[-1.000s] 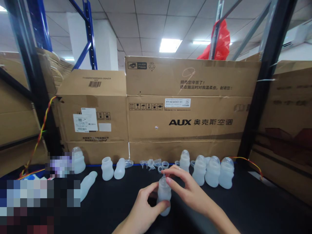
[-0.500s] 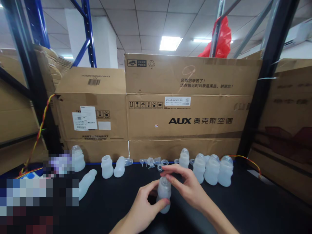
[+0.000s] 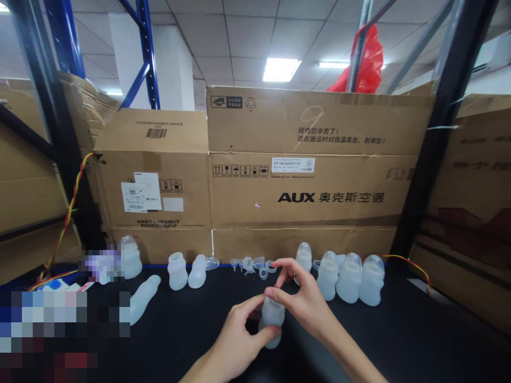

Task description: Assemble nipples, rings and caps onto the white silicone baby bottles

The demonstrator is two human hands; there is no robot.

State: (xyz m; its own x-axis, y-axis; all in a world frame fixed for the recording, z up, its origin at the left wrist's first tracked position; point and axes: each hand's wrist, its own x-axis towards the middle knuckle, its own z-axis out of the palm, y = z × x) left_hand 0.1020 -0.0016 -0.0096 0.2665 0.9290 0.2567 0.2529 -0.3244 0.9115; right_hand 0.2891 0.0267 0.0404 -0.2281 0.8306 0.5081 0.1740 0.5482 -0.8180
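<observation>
A frosted, waisted baby bottle [image 3: 273, 311] stands upright on the black surface, low in the middle of the view. My left hand [image 3: 243, 332] is closed around its side, thumb across the front. At the top of the same bottle is my right hand [image 3: 305, 295], its thumb and bent fingers on the neck while the index finger sticks out above. The fingers partly hide the bottle's top, so I cannot see what is fitted there. Beyond the hands lie small clear parts, among them a ring [image 3: 263, 273] and a clear nipple-shaped piece [image 3: 248, 265].
Several capped bottles [image 3: 353, 279] stand at right, another capped bottle [image 3: 131, 258] at left. Two uncapped bottles [image 3: 178, 271] stand left of centre, and a long bottle-like piece [image 3: 144, 299] lies nearby. A cardboard box wall [image 3: 303, 213] closes off the back; dark posts [image 3: 423, 175] flank it.
My right hand has shifted slightly at the bottle's top, its fingers curling lower while the index finger lifts. My left hand keeps its hold. The view has moved a little.
</observation>
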